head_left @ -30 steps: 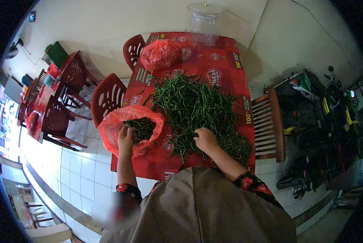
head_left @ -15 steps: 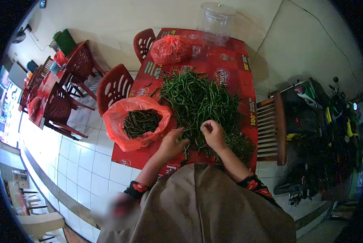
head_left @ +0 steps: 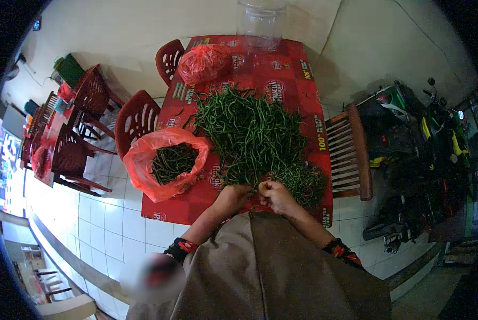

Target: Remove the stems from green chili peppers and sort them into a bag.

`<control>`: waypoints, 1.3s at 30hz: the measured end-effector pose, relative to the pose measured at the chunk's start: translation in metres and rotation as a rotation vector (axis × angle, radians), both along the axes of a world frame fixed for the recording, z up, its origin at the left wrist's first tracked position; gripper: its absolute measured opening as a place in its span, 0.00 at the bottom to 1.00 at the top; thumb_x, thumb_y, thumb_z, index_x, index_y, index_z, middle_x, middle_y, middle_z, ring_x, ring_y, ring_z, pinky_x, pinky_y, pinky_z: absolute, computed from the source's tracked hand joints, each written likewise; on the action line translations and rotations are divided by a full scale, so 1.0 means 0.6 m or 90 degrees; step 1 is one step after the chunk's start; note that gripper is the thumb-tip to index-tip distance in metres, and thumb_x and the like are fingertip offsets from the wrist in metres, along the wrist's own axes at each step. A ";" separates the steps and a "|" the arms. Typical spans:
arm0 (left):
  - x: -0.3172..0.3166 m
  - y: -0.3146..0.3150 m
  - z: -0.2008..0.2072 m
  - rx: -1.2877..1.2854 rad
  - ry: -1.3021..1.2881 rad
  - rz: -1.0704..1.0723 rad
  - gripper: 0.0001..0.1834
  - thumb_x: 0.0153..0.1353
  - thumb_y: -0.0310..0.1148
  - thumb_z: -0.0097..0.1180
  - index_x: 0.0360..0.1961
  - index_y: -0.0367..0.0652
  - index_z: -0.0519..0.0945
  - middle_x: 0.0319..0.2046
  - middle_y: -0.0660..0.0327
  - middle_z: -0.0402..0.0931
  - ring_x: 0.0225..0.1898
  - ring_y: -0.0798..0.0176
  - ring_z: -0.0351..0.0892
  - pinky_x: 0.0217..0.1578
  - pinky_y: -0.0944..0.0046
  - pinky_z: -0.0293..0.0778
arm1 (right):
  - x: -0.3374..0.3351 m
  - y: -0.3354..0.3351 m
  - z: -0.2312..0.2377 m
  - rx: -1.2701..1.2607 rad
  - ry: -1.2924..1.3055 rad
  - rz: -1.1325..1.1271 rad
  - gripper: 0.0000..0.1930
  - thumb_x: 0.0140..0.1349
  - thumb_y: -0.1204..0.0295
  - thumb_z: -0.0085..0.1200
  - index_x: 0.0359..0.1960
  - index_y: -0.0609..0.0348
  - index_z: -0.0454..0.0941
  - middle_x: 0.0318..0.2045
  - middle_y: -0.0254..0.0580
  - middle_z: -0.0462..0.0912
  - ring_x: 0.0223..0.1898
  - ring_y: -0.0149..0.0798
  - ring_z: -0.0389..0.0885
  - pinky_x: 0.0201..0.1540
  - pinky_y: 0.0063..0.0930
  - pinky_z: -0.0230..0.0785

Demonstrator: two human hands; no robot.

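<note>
A broad heap of long, thin, curly green chilies (head_left: 249,133) covers the middle of the red table. At the heap's near edge my two hands are close together, fingertips almost meeting. My left hand (head_left: 234,197) is closed, apparently on a green chili whose thin end shows between the hands. My right hand (head_left: 277,197) is pinched, thumb against fingers; whatever is in the pinch is too small to make out. Beside it, on the right, lies a smaller pile of thin green bits (head_left: 308,184), like stems. An open red plastic bag (head_left: 137,165) at the left holds dark, brownish-green chilies (head_left: 174,162).
A tied red plastic bag (head_left: 204,63) and a clear lidded container (head_left: 261,26) stand at the table's far end. Red plastic chairs (head_left: 137,120) line the left side, a wooden slatted chair (head_left: 359,152) the right. Motorbikes (head_left: 431,138) are parked beyond it.
My right hand has come down and toward me from over the heap, to my left hand. My left hand has closed and moved slightly right. The whole view has shifted a little.
</note>
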State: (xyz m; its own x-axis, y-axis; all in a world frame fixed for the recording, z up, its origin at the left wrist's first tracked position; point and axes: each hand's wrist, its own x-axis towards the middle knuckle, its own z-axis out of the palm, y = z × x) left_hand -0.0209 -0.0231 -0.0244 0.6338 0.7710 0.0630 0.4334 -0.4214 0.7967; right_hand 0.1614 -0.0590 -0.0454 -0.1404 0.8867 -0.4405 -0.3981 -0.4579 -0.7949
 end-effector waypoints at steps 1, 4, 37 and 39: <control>-0.008 0.000 -0.005 0.001 0.000 0.000 0.07 0.51 0.32 0.52 0.31 0.42 0.77 0.23 0.50 0.74 0.29 0.51 0.76 0.29 0.58 0.71 | 0.012 0.002 -0.015 -0.009 0.024 -0.010 0.02 0.51 0.80 0.48 0.27 0.61 0.72 0.20 0.32 0.72 0.19 0.30 0.71 0.22 0.27 0.65; -0.053 0.012 -0.022 -0.075 -0.100 0.202 0.10 0.55 0.35 0.51 0.31 0.38 0.77 0.23 0.54 0.76 0.26 0.63 0.76 0.28 0.64 0.70 | 0.066 0.023 -0.054 0.095 -0.465 -0.120 0.05 0.49 0.78 0.51 0.28 0.63 0.73 0.20 0.36 0.73 0.21 0.32 0.72 0.25 0.27 0.67; 0.027 0.035 0.045 -0.020 -0.083 0.084 0.11 0.52 0.27 0.51 0.37 0.35 0.76 0.31 0.48 0.76 0.35 0.53 0.77 0.36 0.62 0.70 | -0.006 0.028 0.098 0.354 -0.517 -0.078 0.05 0.49 0.74 0.57 0.28 0.60 0.77 0.24 0.36 0.78 0.28 0.26 0.74 0.30 0.22 0.66; 0.027 0.030 0.058 -0.129 -0.107 0.043 0.11 0.56 0.27 0.49 0.39 0.34 0.75 0.31 0.52 0.77 0.33 0.60 0.77 0.34 0.66 0.70 | 0.004 0.022 0.093 0.318 -0.471 -0.064 0.05 0.49 0.74 0.58 0.28 0.59 0.77 0.23 0.34 0.78 0.27 0.25 0.73 0.30 0.22 0.66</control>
State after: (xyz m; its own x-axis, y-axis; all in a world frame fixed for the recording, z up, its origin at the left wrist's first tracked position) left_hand -0.0044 -0.0052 0.0103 0.5740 0.8189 0.0033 0.3095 -0.2207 0.9249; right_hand 0.1636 -0.0455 0.0106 0.1145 0.9920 0.0530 0.2747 0.0196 -0.9613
